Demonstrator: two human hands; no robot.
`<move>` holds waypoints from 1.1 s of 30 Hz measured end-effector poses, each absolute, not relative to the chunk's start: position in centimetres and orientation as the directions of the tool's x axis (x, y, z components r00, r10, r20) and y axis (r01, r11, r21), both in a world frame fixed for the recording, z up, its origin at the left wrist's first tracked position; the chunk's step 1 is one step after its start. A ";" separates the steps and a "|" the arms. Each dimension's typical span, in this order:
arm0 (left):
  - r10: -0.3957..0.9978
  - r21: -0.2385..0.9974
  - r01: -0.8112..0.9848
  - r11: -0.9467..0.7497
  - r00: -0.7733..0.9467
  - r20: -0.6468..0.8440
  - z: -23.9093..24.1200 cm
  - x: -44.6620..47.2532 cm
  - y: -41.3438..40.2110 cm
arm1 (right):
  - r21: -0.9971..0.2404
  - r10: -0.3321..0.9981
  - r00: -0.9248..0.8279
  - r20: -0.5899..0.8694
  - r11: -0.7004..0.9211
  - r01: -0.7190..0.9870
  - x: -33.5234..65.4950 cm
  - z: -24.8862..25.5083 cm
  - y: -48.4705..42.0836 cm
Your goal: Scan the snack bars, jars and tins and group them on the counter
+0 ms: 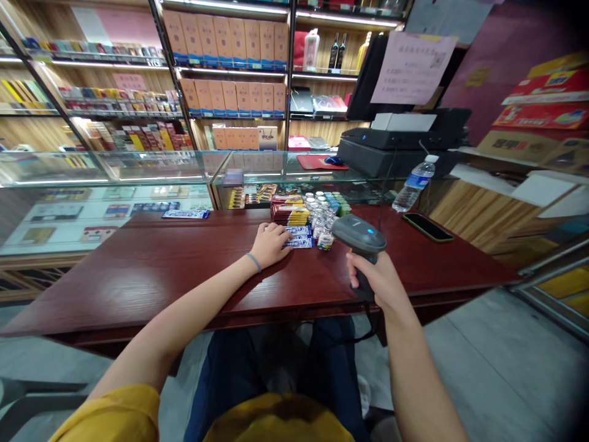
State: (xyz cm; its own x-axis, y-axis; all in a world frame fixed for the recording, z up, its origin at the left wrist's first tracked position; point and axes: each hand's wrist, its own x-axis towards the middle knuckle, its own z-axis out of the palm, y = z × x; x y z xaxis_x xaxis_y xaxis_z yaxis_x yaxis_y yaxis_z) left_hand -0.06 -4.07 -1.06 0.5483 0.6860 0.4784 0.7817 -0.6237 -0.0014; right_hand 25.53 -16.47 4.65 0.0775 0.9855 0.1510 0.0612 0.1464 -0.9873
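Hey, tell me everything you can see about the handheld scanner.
The handheld scanner is dark gray and black, seemingly plastic, with a rounded head, a lit blue light on top and a handle. The right hand grips the handle, holding it over the red table, head pointing toward small bottles. A dark cable hangs below.

Strip lights [230, 8] glow, glare spots the tabletop [184, 252], right corners darken.
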 end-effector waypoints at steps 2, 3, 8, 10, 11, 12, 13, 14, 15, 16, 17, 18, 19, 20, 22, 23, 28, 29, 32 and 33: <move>0.688 0.016 0.780 -0.626 0.542 0.483 -1.0 -0.1 -4.2 | -0.987 0.984 0.079 0.158 0.154 0.056 25.4 4.7 -16.5; 0.688 0.028 0.777 -0.629 0.539 0.485 -0.8 -0.2 -4.2 | -0.987 0.984 0.079 0.157 0.153 0.054 25.4 4.7 -16.5; 0.680 0.117 0.754 -0.647 0.499 0.537 1.6 -2.9 -3.2 | -0.989 0.986 0.079 0.144 0.141 0.050 25.0 4.8 -16.5; 0.676 0.163 0.756 -0.634 0.441 0.590 2.7 -5.2 -2.3 | -0.986 0.985 0.073 0.156 0.151 0.064 24.8 4.9 -16.5; 0.679 0.186 0.764 -0.618 0.400 0.616 3.1 -6.6 -1.9 | -0.985 0.985 0.070 0.161 0.156 0.068 24.6 5.0 -16.4; 0.682 0.209 0.776 -0.595 0.351 0.642 3.4 -8.1 -1.5 | -0.985 0.984 0.068 0.164 0.159 0.065 24.5 5.0 -16.4; 0.688 0.231 0.788 -0.570 0.305 0.658 3.6 -9.7 -1.2 | -0.985 0.984 0.065 0.163 0.160 0.058 24.3 5.1 -16.3; 0.699 0.255 0.801 -0.541 0.259 0.667 3.6 -11.4 -0.9 | -0.986 0.985 0.062 0.160 0.157 0.050 24.1 5.1 -16.2; 0.711 0.279 0.817 -0.504 0.210 0.671 3.6 -13.1 -0.7 | -0.987 0.986 0.060 0.154 0.152 0.043 23.9 5.2 -16.1; 0.727 0.299 0.834 -0.463 0.165 0.666 3.4 -14.8 -0.5 | -0.988 0.987 0.055 0.150 0.147 0.044 23.6 5.2 -15.9; 0.743 0.319 0.851 -0.417 0.118 0.658 3.1 -16.5 -0.4 | -0.988 0.988 0.047 0.147 0.145 0.049 23.4 5.2 -15.7; 0.759 0.338 0.866 -0.369 0.070 0.648 2.8 -18.2 -0.2 | -0.988 0.988 0.037 0.148 0.146 0.056 23.1 5.3 -15.5; 0.773 0.354 0.878 -0.322 0.027 0.634 2.5 -19.8 -0.1 | -0.987 0.988 0.028 0.151 0.149 0.061 22.8 5.3 -15.3; 0.784 0.370 0.888 -0.273 -0.017 0.620 2.1 -21.4 0.0 | -0.986 0.988 0.020 0.156 0.155 0.065 22.4 5.3 -15.1; 0.795 0.392 0.901 -0.184 -0.098 0.598 1.5 -24.2 0.4 | -0.983 0.986 0.004 0.166 0.166 0.079 21.7 5.3 -14.7; 0.800 0.399 0.906 -0.145 -0.130 0.586 1.2 -25.4 0.6 | -0.981 0.985 -0.007 0.172 0.172 0.090 21.3 5.3 -14.5; 0.858 0.369 0.929 0.002 -0.191 0.477 0.0 -29.6 1.9 | -0.973 0.983 -0.079 0.167 0.177 0.145 19.2 5.4 -13.6; 0.871 0.356 0.934 0.023 -0.194 0.451 -0.3 -30.1 2.3 | -0.973 0.983 -0.091 0.161 0.174 0.154 18.9 5.4 -13.4; 0.900 0.334 0.941 0.052 -0.189 0.393 -1.0 -31.0 3.4 | -0.971 0.982 -0.104 0.155 0.171 0.167 18.1 5.5 -13.1; 0.908 0.334 0.941 0.045 -0.178 0.379 -1.2 -31.2 3.8 | -0.971 0.983 -0.098 0.154 0.169 0.167 17.9 5.5 -13.0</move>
State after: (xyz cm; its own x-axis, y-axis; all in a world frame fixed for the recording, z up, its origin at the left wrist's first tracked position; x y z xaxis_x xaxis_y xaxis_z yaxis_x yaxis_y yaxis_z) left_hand -31.15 3.77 -1.24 -0.1782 0.9083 0.3785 0.9414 0.0454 0.3342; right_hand 17.93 -13.05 5.49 -0.0982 0.9832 0.1541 0.1667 0.1690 -0.9714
